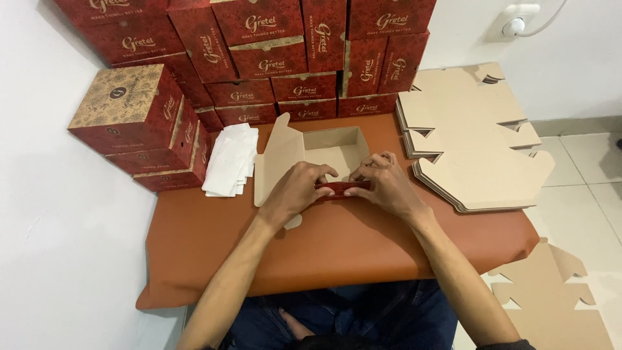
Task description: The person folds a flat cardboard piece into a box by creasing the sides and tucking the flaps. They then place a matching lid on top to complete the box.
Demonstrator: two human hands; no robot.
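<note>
Nearest, denim-clad legs sit under the near edge of the desk (337,249), which is covered in a rust-brown sheet. Both forearms reach forward over it to a half-folded carton (310,155).

Left hand (295,191) and right hand (383,185) meet at the carton's near wall, a red printed front flap (342,187). Flap's long axis runs left to right, square across the view. Fingers (324,172) of the left hand curl over the flap's left end; the right hand's fingers pinch its right end, thumb below, fingertips on top. Both hands are closed on the flap and about equally near; the carton's open tray lies just beyond the fingertips, away from the body. Inside is plain kraft brown. Its lid panel stands open to the left, tilted up.

Left of the carton, just beside the lid: a loose stack of white paper inserts (230,161), fanned.

Right, near the right hand: a pile of flat die-cut carton blanks (470,139), kraft side up, in two or three offset stacks. More blanks lie on the tiled floor (551,295) at lower right.

Far edge, against the white wall: finished red boxes (285,52) with gold lettering, stacked several rows high. At far left, a separate stack of red boxes with patterned tan-gold tops (126,97), angled. Upper right on the wall: a white socket (518,23) with a cable.
</note>
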